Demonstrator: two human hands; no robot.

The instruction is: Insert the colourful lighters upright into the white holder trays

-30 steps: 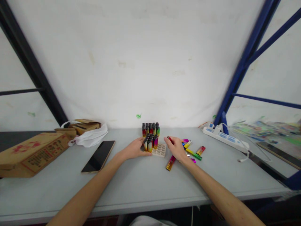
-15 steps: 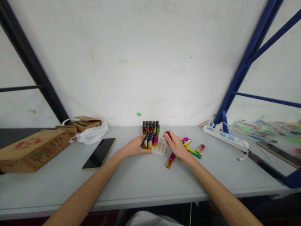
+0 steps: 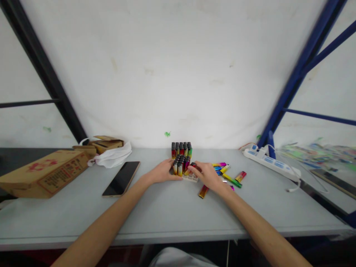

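A white slotted tray (image 3: 191,178) sits mid-table, partly filled with upright multicoloured lighters (image 3: 180,165). My left hand (image 3: 162,172) rests against the tray's left side, fingers curled around it. My right hand (image 3: 204,174) is over the tray's right part, pinching a red lighter (image 3: 192,165) held down at the empty slots. Behind the tray stands a second full block of lighters (image 3: 181,148). Several loose lighters (image 3: 226,174) lie on the table to the right of my right hand, one gold-red lighter (image 3: 203,191) nearer me.
A phone (image 3: 121,178) lies face up left of the tray. Further left are a cardboard box (image 3: 44,174), a white plastic bag (image 3: 111,157) and a smaller box (image 3: 107,142). A white power strip (image 3: 271,163) lies at the right by blue rack posts.
My right hand lifted a red lighter from the loose pile and carried it left, down onto the tray. My left hand stayed on the tray. The view shifted slightly.
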